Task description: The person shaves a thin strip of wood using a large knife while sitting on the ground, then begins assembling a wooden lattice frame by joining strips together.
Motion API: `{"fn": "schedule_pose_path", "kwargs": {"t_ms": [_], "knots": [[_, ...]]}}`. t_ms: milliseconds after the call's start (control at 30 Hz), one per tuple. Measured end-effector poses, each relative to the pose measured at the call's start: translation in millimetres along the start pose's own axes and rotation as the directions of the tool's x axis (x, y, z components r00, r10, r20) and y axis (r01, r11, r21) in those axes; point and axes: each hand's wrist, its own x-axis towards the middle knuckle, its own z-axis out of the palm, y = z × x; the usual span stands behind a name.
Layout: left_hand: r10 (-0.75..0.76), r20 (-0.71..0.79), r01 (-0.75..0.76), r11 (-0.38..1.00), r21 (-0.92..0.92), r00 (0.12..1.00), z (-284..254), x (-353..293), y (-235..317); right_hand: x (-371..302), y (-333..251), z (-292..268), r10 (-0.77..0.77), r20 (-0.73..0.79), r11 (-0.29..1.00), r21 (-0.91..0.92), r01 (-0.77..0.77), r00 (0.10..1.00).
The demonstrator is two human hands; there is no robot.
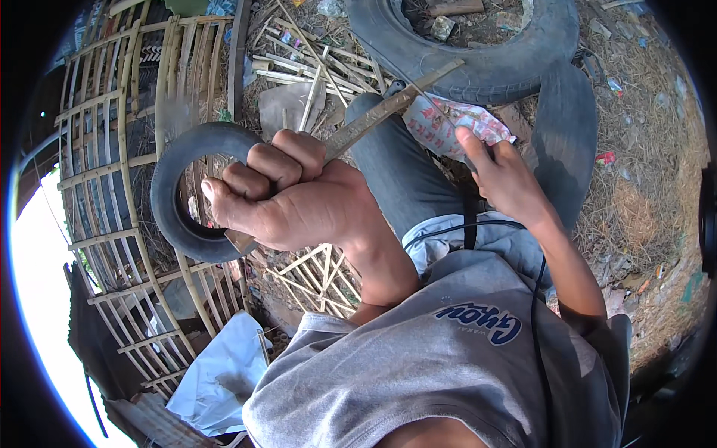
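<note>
The left hand (287,198) was clenched round a wooden strip (373,117) slanting above the legs (392,168); the right hand (509,178) was closed on a thin-bladed tool (435,108) crossing that strip. A small tyre (169,187) sat behind the left hand, a large tyre (485,71) beyond the strip's tip. Bamboo lattice (128,164) edged the left; littered, straw-strewn ground (635,213) spread right.

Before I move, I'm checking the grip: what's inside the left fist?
A flat wooden strip runs through the left hand, showing on both sides; the fingers cover its gripped middle.
</note>
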Motion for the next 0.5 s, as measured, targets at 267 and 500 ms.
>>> {"fn": "schedule_pose_path", "kwargs": {"t_ms": [267,500], "knots": [[-0.025,-0.092,0.019,0.998,-0.058,0.995,-9.0,-0.8,-4.7,2.5,-14.2,6.6,0.040,0.038,0.993,-0.111,-0.036,0.998],[-0.041,-0.085,0.038,0.998,-0.044,0.996,6.4,-14.0,3.8,11.3,13.0,-2.0,0.026,-0.004,0.984,-0.176,-0.026,1.000]]}}
